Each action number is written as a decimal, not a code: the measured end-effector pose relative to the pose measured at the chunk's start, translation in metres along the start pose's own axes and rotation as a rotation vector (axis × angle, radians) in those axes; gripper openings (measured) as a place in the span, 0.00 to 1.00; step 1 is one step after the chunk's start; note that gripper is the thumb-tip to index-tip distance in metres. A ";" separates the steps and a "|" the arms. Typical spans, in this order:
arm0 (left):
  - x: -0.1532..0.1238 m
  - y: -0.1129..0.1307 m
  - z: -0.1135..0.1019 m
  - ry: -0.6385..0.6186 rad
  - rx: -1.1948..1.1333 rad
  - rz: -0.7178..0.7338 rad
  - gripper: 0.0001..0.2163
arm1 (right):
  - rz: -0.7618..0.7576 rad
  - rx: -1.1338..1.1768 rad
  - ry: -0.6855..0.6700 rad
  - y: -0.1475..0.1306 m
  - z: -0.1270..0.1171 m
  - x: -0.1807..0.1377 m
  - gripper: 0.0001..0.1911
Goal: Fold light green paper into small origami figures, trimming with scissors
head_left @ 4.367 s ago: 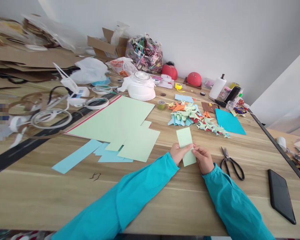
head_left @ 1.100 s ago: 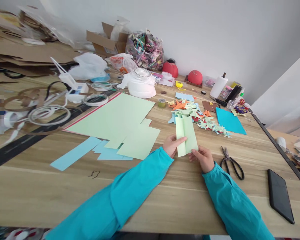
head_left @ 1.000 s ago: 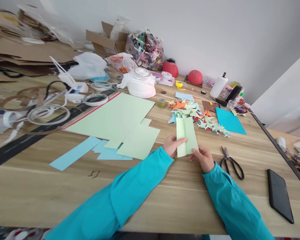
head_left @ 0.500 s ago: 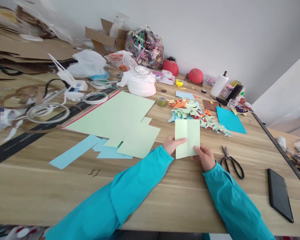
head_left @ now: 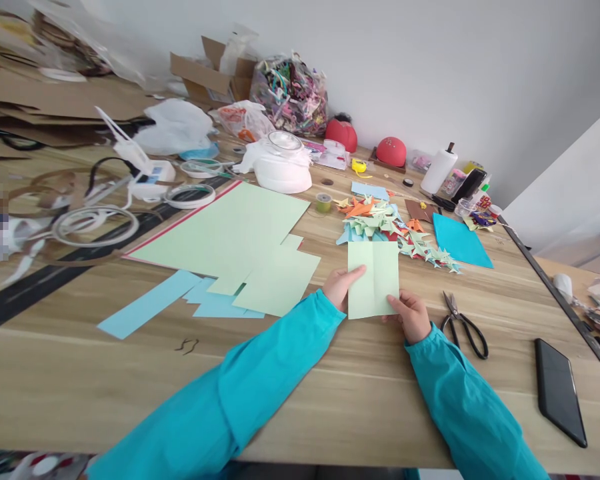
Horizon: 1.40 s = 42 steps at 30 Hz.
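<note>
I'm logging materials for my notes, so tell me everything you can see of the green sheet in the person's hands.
The pale green sheet looks like plain, matte paper, roughly square, with one crease running down its middle. It is open and nearly flat, its face towards the camera. The left hand grips its left edge, the right hand its lower right edge, both thumbs on the front. Its back is hidden.

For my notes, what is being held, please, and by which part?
A pale green paper rectangle: left hand at its left edge, right hand at its lower right edge.
</note>
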<state>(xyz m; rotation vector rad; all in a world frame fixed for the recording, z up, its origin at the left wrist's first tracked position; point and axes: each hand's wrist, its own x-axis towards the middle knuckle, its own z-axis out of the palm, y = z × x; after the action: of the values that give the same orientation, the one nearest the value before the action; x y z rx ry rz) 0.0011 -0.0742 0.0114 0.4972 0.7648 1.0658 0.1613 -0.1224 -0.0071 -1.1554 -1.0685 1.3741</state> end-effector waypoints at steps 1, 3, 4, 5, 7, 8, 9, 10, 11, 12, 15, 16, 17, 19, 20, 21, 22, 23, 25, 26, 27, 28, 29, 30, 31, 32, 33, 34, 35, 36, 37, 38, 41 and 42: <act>0.001 0.001 -0.001 0.009 0.003 0.017 0.12 | 0.000 -0.013 -0.009 -0.001 0.000 -0.001 0.14; 0.002 0.002 -0.003 0.031 0.004 0.048 0.12 | 0.006 -0.042 -0.019 -0.004 0.001 -0.002 0.14; 0.002 0.003 -0.004 0.043 0.004 0.061 0.13 | 0.013 -0.058 -0.022 -0.005 0.001 -0.004 0.15; 0.003 0.004 -0.005 0.054 0.007 0.072 0.13 | 0.023 -0.074 -0.025 -0.007 0.002 -0.005 0.15; 0.003 0.007 -0.007 0.067 0.021 0.094 0.13 | 0.052 -0.104 -0.045 -0.010 0.003 -0.007 0.15; 0.004 0.008 -0.008 0.072 0.028 0.108 0.13 | 0.068 -0.118 -0.062 -0.011 0.003 -0.008 0.15; 0.004 0.009 -0.008 0.079 0.037 0.122 0.14 | 0.082 -0.129 -0.084 -0.012 0.003 -0.008 0.15; 0.005 0.011 -0.010 0.086 0.044 0.135 0.14 | 0.093 -0.139 -0.106 -0.013 0.002 -0.008 0.15; 0.006 0.012 -0.011 0.099 0.050 0.149 0.15 | 0.098 -0.147 -0.126 -0.013 0.001 -0.008 0.15; 0.007 0.012 -0.012 0.117 0.057 0.165 0.17 | 0.099 -0.155 -0.146 -0.014 0.001 -0.008 0.15; 0.010 0.011 -0.015 0.149 0.106 0.217 0.20 | 0.080 -0.174 -0.187 -0.014 -0.001 -0.008 0.16; 0.010 0.010 -0.015 0.144 0.141 0.231 0.20 | 0.069 -0.180 -0.189 -0.014 -0.001 -0.007 0.16; 0.009 0.009 -0.015 0.133 0.189 0.241 0.19 | 0.059 -0.185 -0.185 -0.014 0.000 -0.007 0.16; 0.006 0.006 -0.014 0.112 0.314 0.263 0.17 | 0.037 -0.183 -0.158 -0.014 0.001 -0.007 0.17; 0.004 0.004 -0.013 0.101 0.387 0.276 0.15 | 0.029 -0.176 -0.141 -0.015 0.002 -0.007 0.17; 0.001 0.003 -0.011 0.091 0.461 0.293 0.14 | 0.022 -0.168 -0.123 -0.015 0.003 -0.008 0.17; -0.001 0.003 -0.009 0.074 0.533 0.311 0.12 | 0.016 -0.161 -0.102 -0.015 0.004 -0.007 0.17; -0.004 0.002 -0.007 0.058 0.594 0.332 0.11 | 0.008 -0.156 -0.080 -0.015 0.004 -0.007 0.17; -0.007 0.000 -0.003 0.021 0.674 0.366 0.08 | -0.010 -0.162 -0.025 -0.015 0.003 -0.006 0.18; -0.008 -0.001 -0.003 0.004 0.697 0.376 0.08 | -0.017 -0.174 0.006 -0.015 0.002 -0.004 0.18; -0.008 -0.002 -0.003 -0.014 0.721 0.386 0.07 | -0.023 -0.191 0.035 -0.015 0.000 -0.003 0.19; -0.008 -0.004 -0.004 -0.028 0.758 0.404 0.07 | -0.028 -0.217 0.063 -0.014 -0.001 -0.002 0.19; -0.007 -0.006 -0.005 -0.038 0.816 0.436 0.08 | -0.037 -0.253 0.092 -0.013 -0.003 -0.001 0.19; -0.006 -0.007 -0.007 -0.046 0.895 0.484 0.09 | -0.053 -0.305 0.125 -0.012 -0.005 0.001 0.18; -0.004 -0.008 -0.010 -0.056 0.989 0.549 0.11 | -0.078 -0.376 0.166 -0.010 -0.007 0.002 0.17; -0.003 -0.009 -0.013 -0.069 1.088 0.630 0.13 | -0.106 -0.465 0.212 -0.009 -0.008 0.002 0.16; -0.002 -0.010 -0.016 -0.096 1.190 0.722 0.13 | -0.134 -0.569 0.256 -0.007 -0.010 0.003 0.15; -0.001 -0.010 -0.018 -0.134 1.291 0.818 0.13 | -0.157 -0.676 0.292 -0.006 -0.011 0.003 0.14; 0.000 -0.011 -0.021 -0.176 1.386 0.919 0.12 | -0.172 -0.776 0.312 -0.005 -0.012 0.003 0.13; 0.001 -0.012 -0.022 -0.215 1.473 1.019 0.11 | -0.180 -0.860 0.317 -0.005 -0.012 0.003 0.12; 0.002 -0.014 -0.023 -0.246 1.552 1.109 0.10 | -0.186 -0.923 0.311 -0.005 -0.012 0.003 0.12; 0.003 -0.016 -0.024 -0.269 1.619 1.181 0.10 | -0.193 -0.970 0.300 -0.005 -0.012 0.003 0.11; 0.006 -0.024 -0.024 -0.324 1.754 1.279 0.11 | -0.232 -1.065 0.272 -0.006 -0.011 0.002 0.10; 0.007 -0.026 -0.024 -0.343 1.791 1.280 0.11 | -0.248 -1.093 0.266 -0.006 -0.011 0.002 0.10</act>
<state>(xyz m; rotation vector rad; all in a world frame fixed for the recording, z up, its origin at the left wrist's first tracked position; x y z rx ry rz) -0.0002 -0.0783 -0.0244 2.8903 0.9155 1.0414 0.1728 -0.1197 -0.0032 -1.8088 -1.7487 0.3443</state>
